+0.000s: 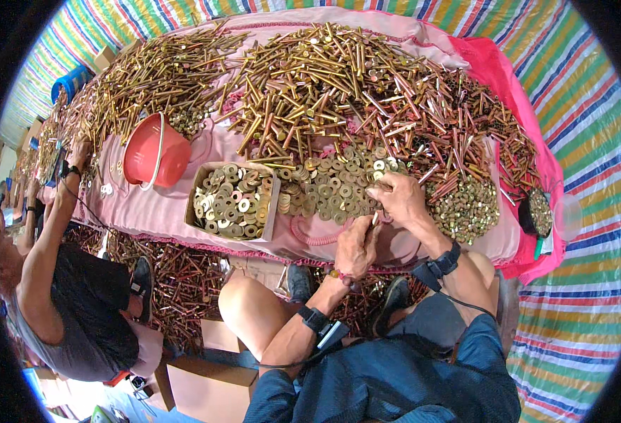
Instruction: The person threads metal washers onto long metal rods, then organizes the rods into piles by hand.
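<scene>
Overhead view: my two bare hands at ctr-right of the frame, over a pink cloth strewn w/ small metal parts. My L hand, the lower one, pinches a small pale piece betw. thumb and fingers; can't make out exactly what it is. My R hand, just above, has its fingertips bent down at the loose washers — whether they grip one, I can't tell. Those washers spread across mid-frame; more fill the card box to their left. Nut-like pcs heap at right; bolts pile across the top; a red bucket sits left of ctr. Another person is at far left.

Looks like a picking or fitting step, pc. by pc. Next move prob. calls for a fine pinch — one washer parted from its neighbours, L hand steady.
</scene>
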{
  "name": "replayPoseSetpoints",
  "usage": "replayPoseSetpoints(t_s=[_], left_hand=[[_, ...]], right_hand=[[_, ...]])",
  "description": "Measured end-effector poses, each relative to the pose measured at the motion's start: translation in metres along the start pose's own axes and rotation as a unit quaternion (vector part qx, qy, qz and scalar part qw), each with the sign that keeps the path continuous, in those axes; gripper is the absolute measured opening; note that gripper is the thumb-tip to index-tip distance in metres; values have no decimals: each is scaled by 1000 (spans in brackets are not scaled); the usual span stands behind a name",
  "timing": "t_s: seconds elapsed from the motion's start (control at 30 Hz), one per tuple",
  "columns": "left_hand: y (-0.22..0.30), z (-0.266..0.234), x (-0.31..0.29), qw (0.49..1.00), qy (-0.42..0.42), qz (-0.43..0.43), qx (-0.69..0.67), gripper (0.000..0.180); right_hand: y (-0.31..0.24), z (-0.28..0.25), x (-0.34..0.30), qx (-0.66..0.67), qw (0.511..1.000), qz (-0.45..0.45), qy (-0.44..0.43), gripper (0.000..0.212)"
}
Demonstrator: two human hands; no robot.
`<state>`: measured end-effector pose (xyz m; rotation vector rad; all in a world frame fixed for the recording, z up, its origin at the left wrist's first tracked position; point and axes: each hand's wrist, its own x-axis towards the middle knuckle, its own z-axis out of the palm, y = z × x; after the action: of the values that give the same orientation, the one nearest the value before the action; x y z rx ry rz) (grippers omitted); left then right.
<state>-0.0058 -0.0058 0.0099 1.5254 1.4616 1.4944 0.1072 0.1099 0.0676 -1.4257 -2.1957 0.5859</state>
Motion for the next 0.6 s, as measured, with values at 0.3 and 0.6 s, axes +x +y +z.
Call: replayPoseSetpoints(t_s=[0.3, 0.6], left_hand=[[-2, 3, 0, 999, 37, 9, -12, 13], [-3, 0, -1, 1000, -7, 15, 22, 13]], right_hand=[[-3, -45, -33, 520, 807, 215, -178, 24], [-16, -36, -40, 331, 931, 101, -118, 32]])
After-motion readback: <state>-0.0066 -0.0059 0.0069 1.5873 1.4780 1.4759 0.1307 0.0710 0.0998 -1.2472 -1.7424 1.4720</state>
